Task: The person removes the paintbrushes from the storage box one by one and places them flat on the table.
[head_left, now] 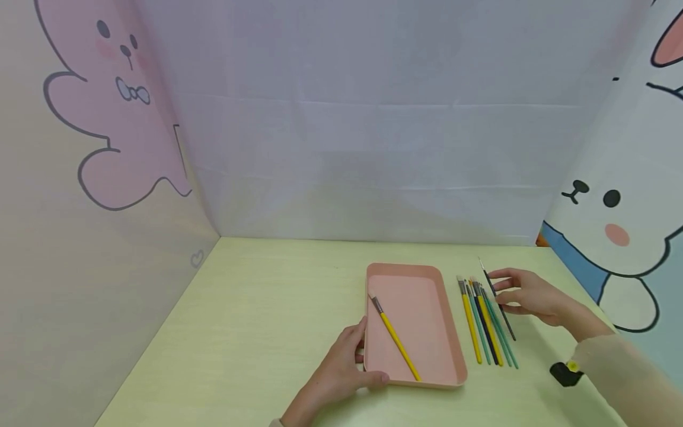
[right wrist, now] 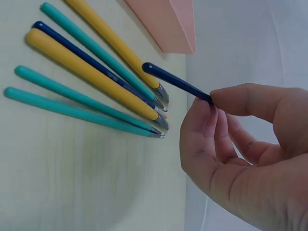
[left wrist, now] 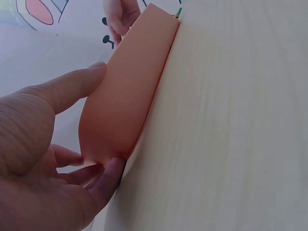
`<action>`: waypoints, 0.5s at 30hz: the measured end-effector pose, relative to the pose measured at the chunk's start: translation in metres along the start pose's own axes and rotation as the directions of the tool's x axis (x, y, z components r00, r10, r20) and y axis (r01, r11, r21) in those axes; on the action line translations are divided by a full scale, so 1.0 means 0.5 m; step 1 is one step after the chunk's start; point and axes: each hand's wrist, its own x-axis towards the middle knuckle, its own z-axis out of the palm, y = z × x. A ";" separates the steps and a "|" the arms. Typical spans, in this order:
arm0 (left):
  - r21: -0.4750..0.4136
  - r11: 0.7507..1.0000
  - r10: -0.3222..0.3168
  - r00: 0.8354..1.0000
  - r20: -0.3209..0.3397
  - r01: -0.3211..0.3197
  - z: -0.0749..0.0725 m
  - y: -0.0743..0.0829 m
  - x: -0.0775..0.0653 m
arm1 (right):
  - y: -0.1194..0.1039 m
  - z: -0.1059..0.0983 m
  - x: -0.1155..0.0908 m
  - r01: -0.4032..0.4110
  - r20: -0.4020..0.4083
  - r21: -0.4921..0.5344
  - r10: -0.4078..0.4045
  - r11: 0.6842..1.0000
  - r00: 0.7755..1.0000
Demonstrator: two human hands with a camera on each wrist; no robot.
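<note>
A dark blue paintbrush (head_left: pixel 506 319) is pinched between the thumb and fingers of my right hand (head_left: pixel 536 296), raised over the table. In the right wrist view the handle end of this paintbrush (right wrist: pixel 175 83) sticks out past the fingertips. My left hand (head_left: pixel 341 365) grips the near left corner of a shallow pink tray (head_left: pixel 429 320), thumb on the near side and fingers around the left wall. Inside the tray lies one yellow paintbrush (head_left: pixel 397 340), slanted. Right of the tray, several yellow, green and dark blue paintbrushes (right wrist: pixel 91 72) lie side by side on the table.
The pale wooden table (head_left: pixel 240 320) is enclosed by a white back sheet (head_left: pixel 373 148) and side sheets with cartoon animals. A small black item with a yellow part (head_left: pixel 565 375) is beside my right sleeve (head_left: pixel 624 373).
</note>
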 end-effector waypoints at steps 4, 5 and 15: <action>0.004 1.000 0.006 1.000 0.000 -0.006 -0.001 -0.002 -0.001 | 0.016 -0.009 0.002 -0.034 -0.007 -0.003 0.034 0.999 0.999; 0.006 1.000 0.007 1.000 0.000 -0.007 -0.001 -0.002 -0.001 | 0.020 -0.010 0.002 -0.043 -0.009 -0.001 0.043 0.999 0.999; 0.000 1.000 -0.009 1.000 0.007 0.009 -0.001 0.000 -0.001 | 0.062 -0.007 0.004 -0.116 -0.020 -0.005 0.116 0.993 0.993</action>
